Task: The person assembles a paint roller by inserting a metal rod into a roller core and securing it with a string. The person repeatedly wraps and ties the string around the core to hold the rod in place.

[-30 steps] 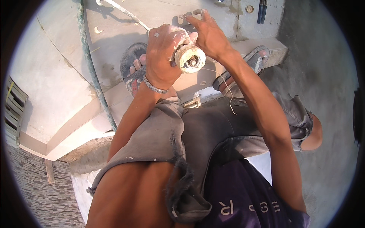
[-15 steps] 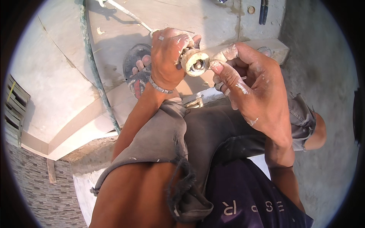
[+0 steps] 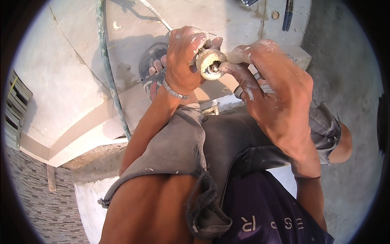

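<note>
My left hand (image 3: 185,59) is wrapped round a dusty, cream-coloured round tool head (image 3: 204,73), whose open face is turned toward me. Inside that face shows a small metal spindle (image 3: 215,68). My right hand (image 3: 276,85) has its thumb and forefinger closed at the right rim of the head, the thumb tip beside the spindle. Whatever lies between those two fingertips is too small to make out. Pale dust or plaster coats the fingers of both hands. Beyond the left hand a whitish cord or rod (image 3: 156,14) runs up and away.
A greenish, spattered hose (image 3: 106,61) crosses the pale slab (image 3: 69,93) at left. My sandalled foot (image 3: 154,65) stands beside the left hand. Dark slim tools (image 3: 288,15) lie at the far right, near a small round disc (image 3: 275,15). Stacked dark pieces (image 3: 17,106) sit at far left.
My right thumb and forefinger have moved in over the face of the tool head, toward the spindle. The left hand keeps its grip, and the whole view has shifted slightly.
</note>
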{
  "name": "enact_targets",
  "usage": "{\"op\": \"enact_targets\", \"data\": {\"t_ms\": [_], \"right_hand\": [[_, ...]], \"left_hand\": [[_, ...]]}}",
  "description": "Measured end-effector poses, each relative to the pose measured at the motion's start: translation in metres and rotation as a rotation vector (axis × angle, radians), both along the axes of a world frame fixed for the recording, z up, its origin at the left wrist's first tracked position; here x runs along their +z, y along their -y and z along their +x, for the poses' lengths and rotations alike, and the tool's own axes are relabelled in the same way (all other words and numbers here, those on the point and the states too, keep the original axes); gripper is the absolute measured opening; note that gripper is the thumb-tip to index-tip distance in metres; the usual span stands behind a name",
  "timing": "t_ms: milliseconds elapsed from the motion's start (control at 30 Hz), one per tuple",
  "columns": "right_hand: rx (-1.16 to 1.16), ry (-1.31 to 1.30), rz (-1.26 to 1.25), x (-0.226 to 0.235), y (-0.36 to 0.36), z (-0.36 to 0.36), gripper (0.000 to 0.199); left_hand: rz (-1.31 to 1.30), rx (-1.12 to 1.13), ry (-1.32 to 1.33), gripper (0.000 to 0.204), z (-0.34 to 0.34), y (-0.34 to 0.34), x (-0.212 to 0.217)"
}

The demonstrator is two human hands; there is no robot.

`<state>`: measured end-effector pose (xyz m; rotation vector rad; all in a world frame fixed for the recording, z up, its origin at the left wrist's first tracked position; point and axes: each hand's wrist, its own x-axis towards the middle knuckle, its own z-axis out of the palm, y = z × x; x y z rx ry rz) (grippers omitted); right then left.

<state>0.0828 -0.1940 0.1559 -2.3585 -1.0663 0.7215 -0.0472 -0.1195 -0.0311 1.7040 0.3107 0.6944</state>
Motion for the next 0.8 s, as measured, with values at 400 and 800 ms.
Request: {"op": "enact_targets", "data": {"t_ms": [400,800], "right_hand": [[0.397,-0.005,0.06,-0.002,-0.02,0.038,0.028],[-0.21,-0.533,0.058,0.016,0.013,-0.011,0.01]], "left_hand": [[0.19,0.002,0.054,0.05,0.004,0.003,-0.022],[0.058,0.1,-0.015,0.041,0.019,0.003,0.003]]}}
